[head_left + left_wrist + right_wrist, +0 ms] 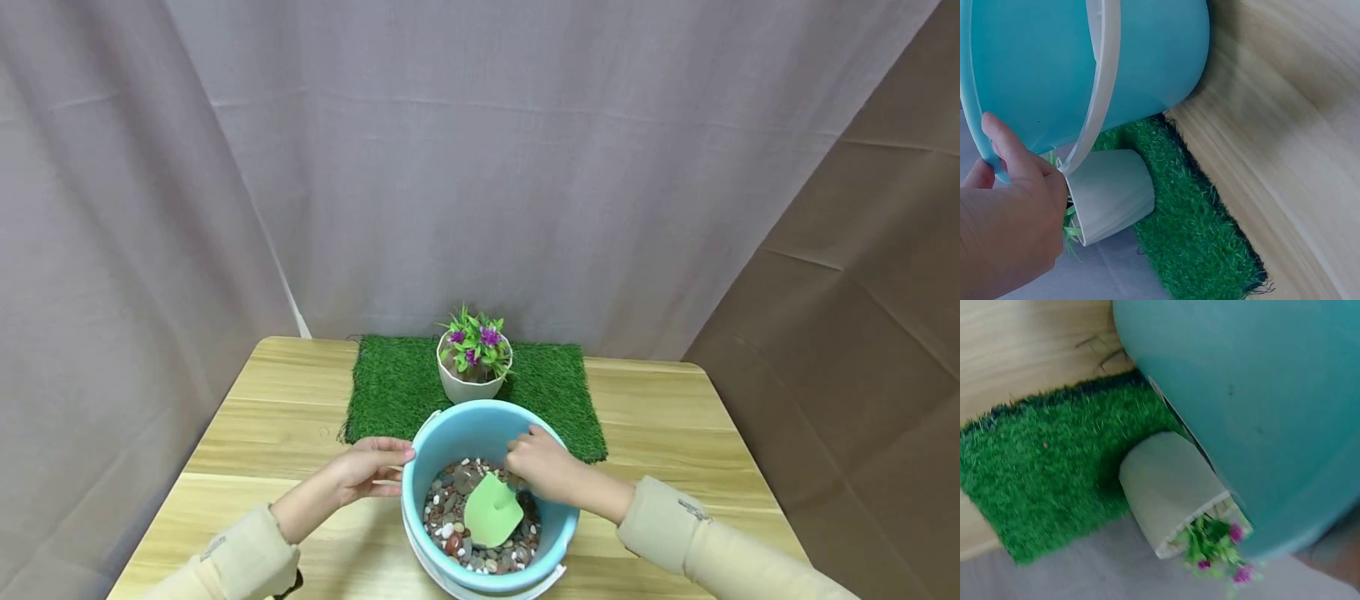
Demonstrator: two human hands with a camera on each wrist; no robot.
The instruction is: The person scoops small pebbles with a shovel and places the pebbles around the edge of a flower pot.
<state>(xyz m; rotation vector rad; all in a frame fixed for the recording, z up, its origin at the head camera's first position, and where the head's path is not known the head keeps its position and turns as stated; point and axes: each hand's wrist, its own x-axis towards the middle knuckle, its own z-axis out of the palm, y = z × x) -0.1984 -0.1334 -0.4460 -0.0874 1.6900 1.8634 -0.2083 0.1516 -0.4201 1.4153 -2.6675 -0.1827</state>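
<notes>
A light-blue bucket (487, 412) with a white handle stands at the table's front, pebbles of mixed colours (448, 531) covering its bottom. My left hand (367, 471) holds the bucket's left rim; in the left wrist view this hand (1016, 206) has its fingers on both sides of the rim. Inside the bucket, my right hand (546, 467) is curled at the upper end of a light-green plastic shovel (492, 512), whose blade lies over the pebbles. The shovel's handle is hidden by that hand. Only a blurred bit of the right hand (1335, 553) shows in the right wrist view.
Behind the bucket, a white flowerpot (471, 390) with purple flowers stands on a green turf mat (393, 379). The wooden table (292, 383) extends to both sides. Grey curtain (525, 208) hangs at the back, with brown cloth (862, 333) on the right.
</notes>
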